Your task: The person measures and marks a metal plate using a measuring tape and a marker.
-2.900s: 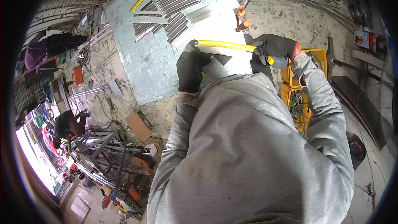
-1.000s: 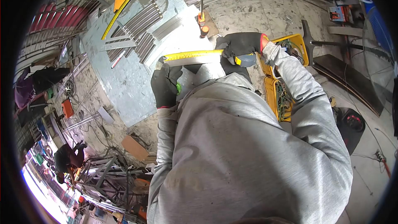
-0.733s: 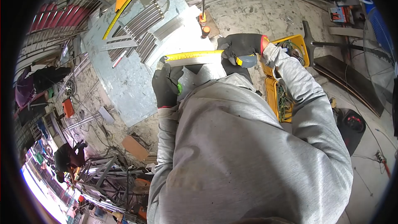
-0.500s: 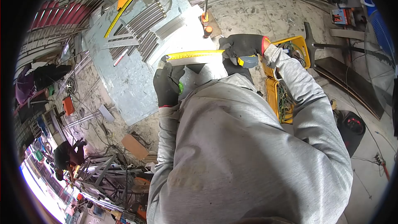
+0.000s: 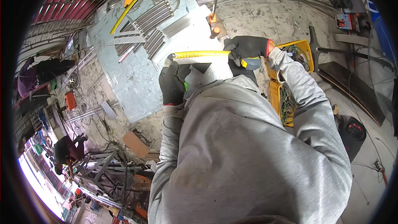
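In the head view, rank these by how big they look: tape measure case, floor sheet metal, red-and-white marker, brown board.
Largest to smallest, as they look:
1. sheet metal
2. brown board
3. tape measure case
4. red-and-white marker
The case may be nearer the camera, so true sizes are unsure.

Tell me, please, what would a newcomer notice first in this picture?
Probably the yellow measuring tape, stretched between the gloved left hand and right hand. Next, the metal bars on the grey sheet beyond, and the yellow container with cables beside the right hand.
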`<act>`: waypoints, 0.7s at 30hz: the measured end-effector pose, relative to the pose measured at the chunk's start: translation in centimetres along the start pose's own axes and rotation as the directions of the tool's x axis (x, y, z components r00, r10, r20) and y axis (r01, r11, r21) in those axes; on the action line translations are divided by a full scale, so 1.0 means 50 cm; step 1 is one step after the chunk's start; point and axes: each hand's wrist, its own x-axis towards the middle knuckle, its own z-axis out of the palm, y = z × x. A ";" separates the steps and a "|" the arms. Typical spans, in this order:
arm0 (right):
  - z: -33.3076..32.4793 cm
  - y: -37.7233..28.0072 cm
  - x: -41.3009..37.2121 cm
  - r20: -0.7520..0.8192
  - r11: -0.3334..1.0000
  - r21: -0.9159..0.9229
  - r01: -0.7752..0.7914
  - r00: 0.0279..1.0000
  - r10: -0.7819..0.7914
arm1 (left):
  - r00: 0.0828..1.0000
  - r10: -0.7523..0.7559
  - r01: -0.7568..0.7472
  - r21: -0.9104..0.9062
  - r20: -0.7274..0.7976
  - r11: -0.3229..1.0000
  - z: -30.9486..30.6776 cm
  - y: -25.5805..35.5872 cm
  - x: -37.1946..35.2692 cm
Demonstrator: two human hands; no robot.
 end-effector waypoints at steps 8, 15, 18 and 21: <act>0.002 -0.025 -0.016 -0.004 0.996 -0.074 -0.049 0.999 0.049 | 0.998 -0.042 0.039 -0.077 -0.041 0.996 0.000 0.004 0.001; 0.001 -0.016 -0.009 0.089 0.999 0.033 -0.029 0.996 0.026 | 0.998 0.063 -0.060 0.106 -0.022 0.993 -0.006 0.017 -0.001; -0.004 -0.010 -0.002 0.102 1.000 0.004 -0.022 0.995 0.022 | 0.976 0.210 -0.210 0.422 0.048 0.882 -0.013 0.013 0.000; 0.000 0.014 0.010 0.072 0.998 -0.055 0.023 0.997 -0.019 | 0.976 0.209 -0.216 0.443 0.064 0.870 -0.007 0.019 -0.003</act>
